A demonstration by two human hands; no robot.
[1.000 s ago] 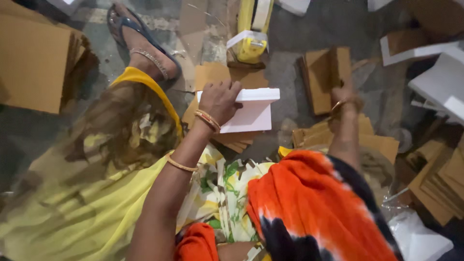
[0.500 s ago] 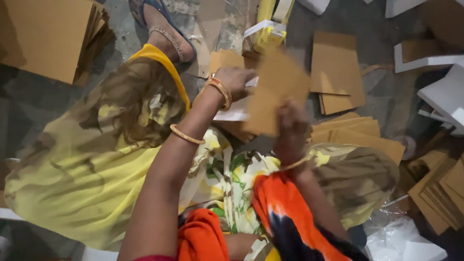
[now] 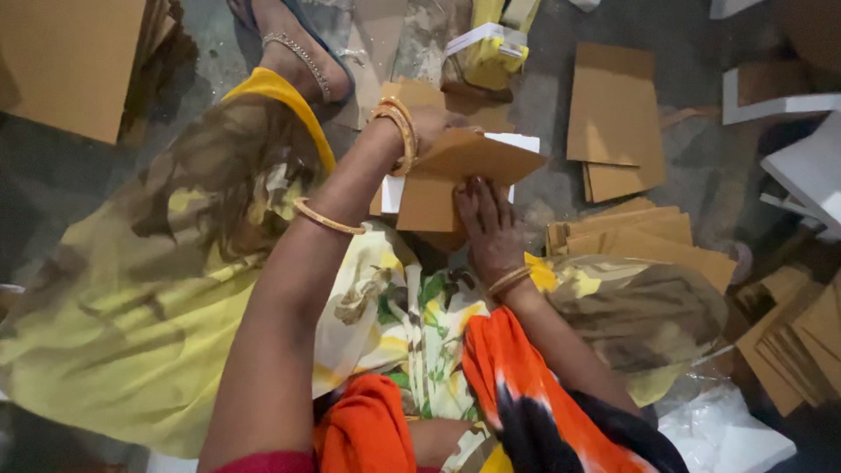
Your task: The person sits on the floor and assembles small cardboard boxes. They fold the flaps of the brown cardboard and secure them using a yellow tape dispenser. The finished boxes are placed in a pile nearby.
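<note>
A flat brown cardboard sheet (image 3: 455, 175) is gripped at its upper edge by the left hand (image 3: 429, 123); fingers are curled over it. The right hand (image 3: 486, 223) is laid flat, fingers spread, against the sheet's lower part, grasping nothing. The sheet is held above a white rectangular board (image 3: 517, 144) on the grey floor (image 3: 543, 96). Stacked brown cardboard pieces (image 3: 648, 241) lie just right.

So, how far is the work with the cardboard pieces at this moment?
Done: nothing finished is clearly visible. In hand: the left hand holds a brown cardboard piece over a white board, and the right hand presses it from below. Left: a stack of brown sheets beside the right arm and loose sheets on the floor lie untouched.
</note>
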